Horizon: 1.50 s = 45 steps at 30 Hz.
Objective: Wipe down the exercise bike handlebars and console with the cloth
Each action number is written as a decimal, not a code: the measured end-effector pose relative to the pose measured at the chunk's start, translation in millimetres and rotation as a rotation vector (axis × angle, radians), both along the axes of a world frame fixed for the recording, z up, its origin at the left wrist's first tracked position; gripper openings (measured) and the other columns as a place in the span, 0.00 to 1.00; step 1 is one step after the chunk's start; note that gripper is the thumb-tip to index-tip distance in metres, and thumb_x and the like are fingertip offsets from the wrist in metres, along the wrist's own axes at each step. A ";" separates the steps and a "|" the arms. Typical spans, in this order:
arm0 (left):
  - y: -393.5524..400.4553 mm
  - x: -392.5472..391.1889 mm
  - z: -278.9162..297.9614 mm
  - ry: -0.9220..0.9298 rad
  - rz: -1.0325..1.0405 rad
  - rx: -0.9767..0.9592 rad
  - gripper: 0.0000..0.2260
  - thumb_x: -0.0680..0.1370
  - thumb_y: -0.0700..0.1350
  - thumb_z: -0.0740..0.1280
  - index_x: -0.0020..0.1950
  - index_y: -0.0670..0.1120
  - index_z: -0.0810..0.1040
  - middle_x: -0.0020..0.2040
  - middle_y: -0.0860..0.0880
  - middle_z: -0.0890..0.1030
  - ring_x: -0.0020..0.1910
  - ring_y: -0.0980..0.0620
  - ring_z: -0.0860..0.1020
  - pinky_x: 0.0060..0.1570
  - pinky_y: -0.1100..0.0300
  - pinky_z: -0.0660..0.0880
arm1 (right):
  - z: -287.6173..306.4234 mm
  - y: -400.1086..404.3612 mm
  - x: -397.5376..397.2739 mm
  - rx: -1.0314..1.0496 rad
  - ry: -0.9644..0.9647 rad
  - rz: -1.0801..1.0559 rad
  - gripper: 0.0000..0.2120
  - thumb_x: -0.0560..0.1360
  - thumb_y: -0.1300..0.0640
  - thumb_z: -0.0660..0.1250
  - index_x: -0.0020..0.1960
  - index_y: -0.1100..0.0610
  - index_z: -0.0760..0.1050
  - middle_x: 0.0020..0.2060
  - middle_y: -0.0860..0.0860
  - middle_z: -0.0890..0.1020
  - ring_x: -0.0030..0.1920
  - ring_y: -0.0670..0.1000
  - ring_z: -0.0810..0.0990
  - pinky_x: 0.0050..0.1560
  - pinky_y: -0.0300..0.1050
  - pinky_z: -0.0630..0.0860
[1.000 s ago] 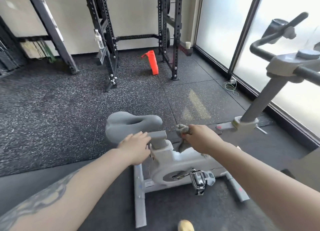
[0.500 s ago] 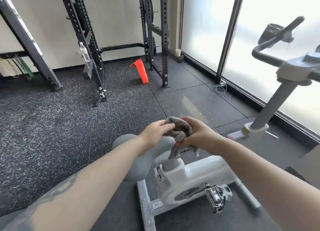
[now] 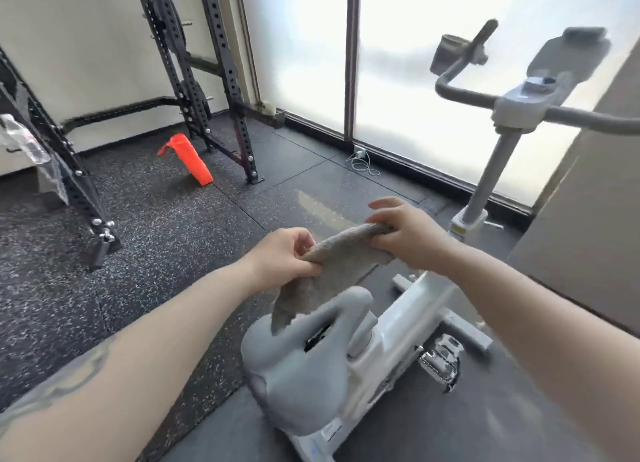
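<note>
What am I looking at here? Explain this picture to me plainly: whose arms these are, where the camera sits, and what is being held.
The picture comes from a camera worn on a person's head, looking forward and down, so the two bare arms are that person's own. The left hand and right hand each pinch one end of a grey cloth, stretching it between them above the grey saddle of a white exercise bike. The handlebars and console stand up at the right, not yet touched. On the speckled floor behind are a black rack and an orange object.
</note>
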<state>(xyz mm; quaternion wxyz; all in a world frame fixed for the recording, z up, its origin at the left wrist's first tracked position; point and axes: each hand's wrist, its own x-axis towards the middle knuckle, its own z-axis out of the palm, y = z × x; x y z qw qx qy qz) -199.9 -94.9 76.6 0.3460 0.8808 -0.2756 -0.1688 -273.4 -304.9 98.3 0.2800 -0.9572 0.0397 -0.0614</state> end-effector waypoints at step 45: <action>79.8 78.3 -33.6 -0.309 -0.617 0.433 0.12 0.75 0.46 0.59 0.56 0.53 0.78 0.56 0.51 0.79 0.53 0.47 0.77 0.56 0.52 0.75 | -134.7 246.9 -45.0 -0.393 0.599 -0.439 0.31 0.81 0.45 0.54 0.78 0.57 0.48 0.78 0.53 0.49 0.78 0.53 0.44 0.76 0.54 0.46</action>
